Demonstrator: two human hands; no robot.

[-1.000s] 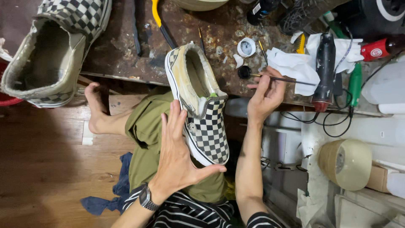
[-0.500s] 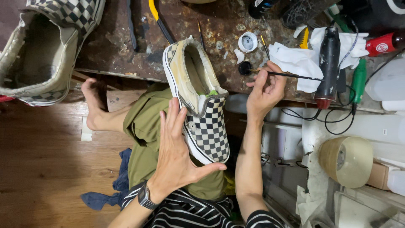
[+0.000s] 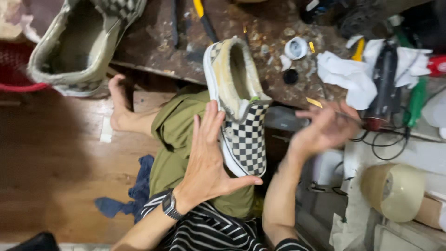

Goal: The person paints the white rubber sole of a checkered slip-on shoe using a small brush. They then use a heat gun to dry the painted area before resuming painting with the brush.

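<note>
While the left hand [image 3: 207,162] lies flat and open-fingered against the checkered shoe [image 3: 239,107], the shoe stands at its 1 o'clock, heel on the bench [image 3: 158,42], toe on the knee [image 3: 179,130]. At the shoe's 3 o'clock, well apart, the blurred right hand [image 3: 323,128] pinches a thin tool; its grip is unclear.

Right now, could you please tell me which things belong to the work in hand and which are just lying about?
In hand:
checkered shoe, steadied by the left hand
thin tool, blurred, in the right hand

Lying about:
second shoe
tape roll
white rags
small white cup
</note>
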